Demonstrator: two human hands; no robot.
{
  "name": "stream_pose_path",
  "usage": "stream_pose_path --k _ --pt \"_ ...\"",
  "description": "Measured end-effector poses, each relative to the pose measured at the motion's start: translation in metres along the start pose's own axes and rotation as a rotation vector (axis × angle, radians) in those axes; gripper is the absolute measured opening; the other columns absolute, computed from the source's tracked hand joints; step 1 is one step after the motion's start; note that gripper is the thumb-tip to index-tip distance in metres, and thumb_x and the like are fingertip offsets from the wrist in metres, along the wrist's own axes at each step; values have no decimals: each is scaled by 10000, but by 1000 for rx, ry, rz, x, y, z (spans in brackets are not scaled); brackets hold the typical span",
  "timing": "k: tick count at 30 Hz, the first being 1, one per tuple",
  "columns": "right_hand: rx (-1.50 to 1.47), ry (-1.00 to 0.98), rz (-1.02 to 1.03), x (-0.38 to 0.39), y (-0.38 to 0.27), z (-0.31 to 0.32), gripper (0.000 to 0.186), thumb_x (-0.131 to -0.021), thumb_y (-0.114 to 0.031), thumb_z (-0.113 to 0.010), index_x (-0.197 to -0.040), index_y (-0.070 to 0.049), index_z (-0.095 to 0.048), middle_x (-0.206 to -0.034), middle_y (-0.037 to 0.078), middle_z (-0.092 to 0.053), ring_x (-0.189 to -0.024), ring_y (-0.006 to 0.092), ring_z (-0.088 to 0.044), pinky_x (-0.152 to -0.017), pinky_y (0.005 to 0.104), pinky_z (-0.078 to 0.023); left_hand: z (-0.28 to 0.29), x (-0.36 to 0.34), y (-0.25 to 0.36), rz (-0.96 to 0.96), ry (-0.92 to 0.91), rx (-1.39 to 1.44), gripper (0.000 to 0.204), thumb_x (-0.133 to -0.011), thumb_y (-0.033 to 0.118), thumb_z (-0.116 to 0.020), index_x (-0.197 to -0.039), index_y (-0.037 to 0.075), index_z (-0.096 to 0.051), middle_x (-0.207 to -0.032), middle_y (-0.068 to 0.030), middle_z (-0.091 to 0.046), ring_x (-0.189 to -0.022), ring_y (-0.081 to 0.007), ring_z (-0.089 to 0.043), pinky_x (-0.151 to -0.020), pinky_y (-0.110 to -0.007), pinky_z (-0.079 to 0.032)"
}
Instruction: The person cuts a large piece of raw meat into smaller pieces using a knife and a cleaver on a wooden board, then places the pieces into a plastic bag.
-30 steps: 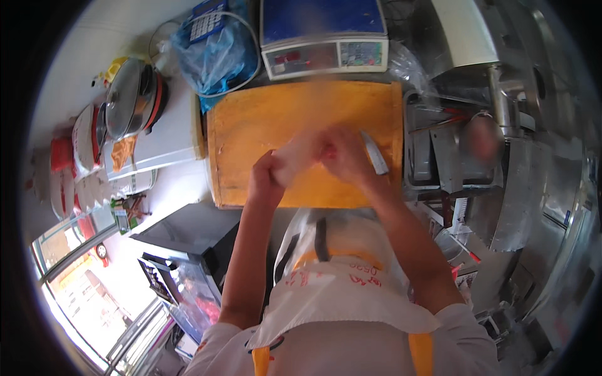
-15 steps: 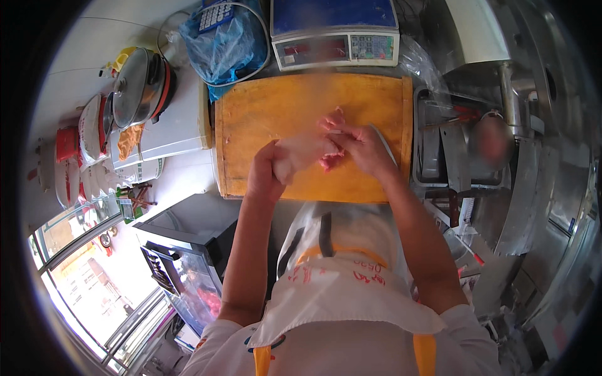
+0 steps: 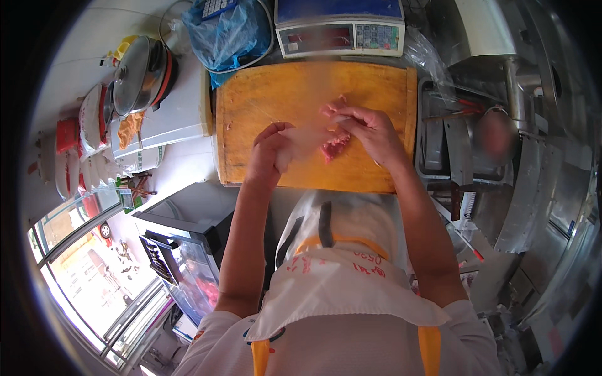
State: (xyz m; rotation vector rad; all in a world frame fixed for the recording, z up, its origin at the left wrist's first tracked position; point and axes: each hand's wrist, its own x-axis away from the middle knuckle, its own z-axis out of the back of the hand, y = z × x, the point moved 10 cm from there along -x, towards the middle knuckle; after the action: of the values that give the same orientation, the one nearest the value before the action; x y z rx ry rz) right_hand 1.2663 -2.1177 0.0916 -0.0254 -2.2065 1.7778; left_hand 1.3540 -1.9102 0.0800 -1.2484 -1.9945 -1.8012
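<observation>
Shifted rightward over the wooden board point(image 3: 260, 94) since a second ago, the right hand point(image 3: 381, 139) leaves more red meat point(image 3: 337, 148) in view. Nearest is the person's white apron point(image 3: 342, 279) with yellow straps. Beyond it, the left hand point(image 3: 266, 158) grasps a pale, blurred piece point(image 3: 283, 160). Right fingertips come together at the meat; whether they grip it, I cannot tell. That meat sits between the hands, just right of the board's middle. Farther off are a blue-topped white scale point(image 3: 379, 37) and, left of it, a blue plastic bag point(image 3: 241, 41).
</observation>
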Motion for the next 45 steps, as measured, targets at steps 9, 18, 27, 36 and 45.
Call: stream_pose_path --k 9,18,27,36,45 --pt "-77 28 16 15 -28 -17 221 -1041 -96 -660 -1208 40 -712 -1096 68 -751 -985 114 -706 -881 266 -561 0 8 20 -184 -50 -449 237 -910 82 -622 -1110 46 -743 -1012 -31 -731 -878 -164 -660 -773 -254 -502" --pt "44 64 110 16 -57 -45 85 -948 -30 -716 -1014 20 -695 -939 51 -705 -668 89 -670 -575 249 -548 -79 60 75 -832 14 -888 335 -827 46 -830 -1152 80 -753 -1151 -60 -708 -1070 -243 -630 -929 -344 -509" --pt "259 -128 133 -3 -76 -49 159 -935 21 -671 -1085 0 -625 -896 79 -681 -741 157 -732 -583 273 -574 -44 26 19 -351 -206 -427 103 -961 20 -697 -1063 8 -704 -941 -13 -680 -840 -84 -595 -746 -251 -479" --pt "668 329 116 34 -50 40 214 -932 -92 -747 -1124 -42 -667 -1006 153 -718 -858 313 -731 -777 392 -582 17 11 12 -127 -86 -144 128 -1006 129 -691 -1034 5 -703 -891 -37 -695 -730 -80 -555 -639 -242 -420" --pt "1201 475 -252 141 53 71 314 -864 -242 -794 -1003 -38 -601 -929 201 -681 -964 419 -693 -812 499 -563 -29 19 49 -110 -178 90 128 -1001 110 -694 -1078 7 -697 -899 -30 -671 -769 -93 -566 -668 -245 -421"
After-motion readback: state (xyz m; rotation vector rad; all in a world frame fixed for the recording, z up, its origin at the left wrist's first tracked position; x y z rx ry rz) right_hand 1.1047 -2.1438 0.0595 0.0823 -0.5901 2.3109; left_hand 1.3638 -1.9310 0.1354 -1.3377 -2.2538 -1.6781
